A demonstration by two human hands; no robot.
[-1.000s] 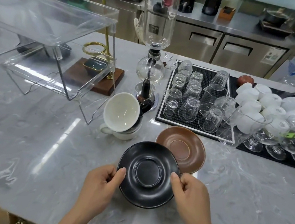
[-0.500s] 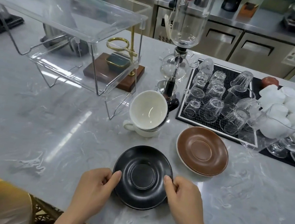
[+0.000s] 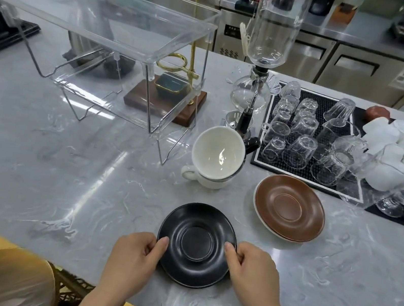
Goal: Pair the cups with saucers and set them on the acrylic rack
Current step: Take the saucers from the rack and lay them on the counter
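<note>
While our left hand (image 3: 133, 261) and right hand (image 3: 251, 276) pinch opposite edges of the black saucer (image 3: 196, 245) on the counter (image 3: 57, 182), stacked cups (image 3: 216, 158) and a brown saucer (image 3: 290, 207) lie beyond, before the rack (image 3: 104, 29).

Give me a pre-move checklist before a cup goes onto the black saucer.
1. Black saucer lying on the counter: cannot tell, both hands grip its rim.
2. Left hand and right hand free to fetch a cup: not ok.
3. Saucer well bare: ok.
4. White cups within view: ok, top one sits tilted in the lower one.
5. Brown saucer clear of the black one: ok, apart.
6. Acrylic rack top shelf unoccupied: ok.
</note>
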